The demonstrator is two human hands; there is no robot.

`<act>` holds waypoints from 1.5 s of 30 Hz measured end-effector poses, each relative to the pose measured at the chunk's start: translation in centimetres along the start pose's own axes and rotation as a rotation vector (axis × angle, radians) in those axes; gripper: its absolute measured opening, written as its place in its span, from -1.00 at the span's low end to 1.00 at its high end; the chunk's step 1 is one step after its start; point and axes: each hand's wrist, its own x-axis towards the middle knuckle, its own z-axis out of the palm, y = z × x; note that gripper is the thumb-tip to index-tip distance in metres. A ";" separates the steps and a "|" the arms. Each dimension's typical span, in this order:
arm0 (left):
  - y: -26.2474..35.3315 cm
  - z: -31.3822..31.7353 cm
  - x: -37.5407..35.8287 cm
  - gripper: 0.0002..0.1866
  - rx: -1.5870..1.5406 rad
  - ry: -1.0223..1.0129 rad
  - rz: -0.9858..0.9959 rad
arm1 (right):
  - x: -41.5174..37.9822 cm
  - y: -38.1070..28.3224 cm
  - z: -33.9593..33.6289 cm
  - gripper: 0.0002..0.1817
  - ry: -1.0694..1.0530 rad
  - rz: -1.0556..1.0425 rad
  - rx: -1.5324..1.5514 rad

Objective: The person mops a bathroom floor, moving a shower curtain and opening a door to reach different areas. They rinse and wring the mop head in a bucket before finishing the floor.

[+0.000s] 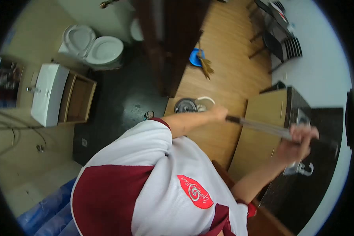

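A thin metallic-looking pole with a black grip at one end reaches across from one hand to the other. My left hand is closed around it by the black grip. My right hand, smeared a little by motion, is closed on the pole farther along, over the dark counter. Past that hand the pole is too blurred to make out, and its far end does not show clearly. Below my left forearm, a grey round bucket-like thing with a white handle stands on the wood floor.
A dark door stands beside a bathroom with a toilet and a washbasin. A blue dustpan and a brown broom lie on the floor. To the right are wooden cabinets, a dark counter and chairs.
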 end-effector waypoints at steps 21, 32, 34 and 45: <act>-32.1 -21.1 -37.3 -0.53 -0.551 0.377 -0.156 | -1.3 15.0 34.0 -0.77 -0.470 0.190 0.299; -42.1 -12.6 -47.1 -0.81 -0.059 0.619 -0.872 | -12.1 23.7 42.8 -0.25 -1.146 1.321 -0.067; -42.5 -12.2 -46.1 -0.77 -0.039 0.617 -0.863 | -11.6 23.1 43.3 -0.37 -1.404 1.019 -0.366; -43.8 -11.1 -39.5 -0.62 -0.151 0.206 -0.596 | -11.2 22.9 42.5 -0.54 -1.541 0.644 -1.270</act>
